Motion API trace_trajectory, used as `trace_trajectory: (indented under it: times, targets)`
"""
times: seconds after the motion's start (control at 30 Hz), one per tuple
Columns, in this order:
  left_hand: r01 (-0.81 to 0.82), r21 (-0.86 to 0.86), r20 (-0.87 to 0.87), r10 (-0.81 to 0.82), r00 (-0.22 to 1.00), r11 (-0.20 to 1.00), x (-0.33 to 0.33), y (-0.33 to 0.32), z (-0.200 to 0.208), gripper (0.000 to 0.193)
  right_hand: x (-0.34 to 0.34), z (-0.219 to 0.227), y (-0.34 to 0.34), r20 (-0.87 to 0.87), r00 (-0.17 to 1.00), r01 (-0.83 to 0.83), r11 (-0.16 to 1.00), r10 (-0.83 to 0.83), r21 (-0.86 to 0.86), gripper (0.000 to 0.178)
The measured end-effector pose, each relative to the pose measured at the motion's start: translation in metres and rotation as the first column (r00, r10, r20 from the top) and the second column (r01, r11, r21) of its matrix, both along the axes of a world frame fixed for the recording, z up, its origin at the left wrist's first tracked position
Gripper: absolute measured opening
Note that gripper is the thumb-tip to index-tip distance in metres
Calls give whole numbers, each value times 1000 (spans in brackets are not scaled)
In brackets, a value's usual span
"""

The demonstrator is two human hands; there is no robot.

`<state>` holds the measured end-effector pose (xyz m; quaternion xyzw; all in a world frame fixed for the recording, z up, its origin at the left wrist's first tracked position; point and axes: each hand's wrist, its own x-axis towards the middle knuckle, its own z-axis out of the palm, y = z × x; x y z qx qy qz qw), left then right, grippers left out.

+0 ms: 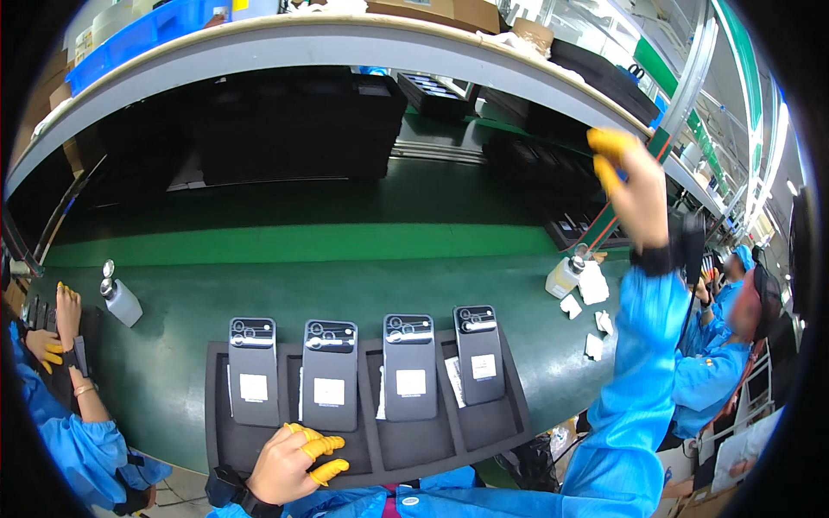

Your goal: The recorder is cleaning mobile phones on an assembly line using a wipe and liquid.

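Observation:
In front of me lies a dark foam tray (419, 470) with compartments. Several phones rest tilted in it, their backs up: the leftmost phone (253, 354), a second phone (330, 367), a third phone (409, 358) and the rightmost phone (478, 345). Each has a dark camera strip and a white label. My left hand (289, 462), in yellow finger cots, lies at the tray's near left edge, fingers apart and holding nothing. Raised at the far right, by the shelf post, is my right hand (635, 186); its cot-covered fingers are apart with nothing visible between them.
A pump bottle (123, 304) stands at the left, another bottle (566, 276) at the right beside crumpled white wipes (593, 283). Overhead runs a shelf (345, 43) with a blue bin (142, 39). Dark trays (535, 168) are stacked behind. A co-worker's hands (67, 315) are at the left.

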<state>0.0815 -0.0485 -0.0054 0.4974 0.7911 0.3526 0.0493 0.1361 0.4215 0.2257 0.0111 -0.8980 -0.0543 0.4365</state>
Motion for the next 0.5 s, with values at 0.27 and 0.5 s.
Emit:
trace_trajectory:
  times: [0.27,0.5]
  targets:
    - [36,165,103,-54,993,986,9,8,14,23,-142,111,38,37,988,155,961,-151,-229,29]
    - [53,212,141,-84,986,976,7,6,12,23,-150,113,30,116,985,148,974,-130,-170,29]
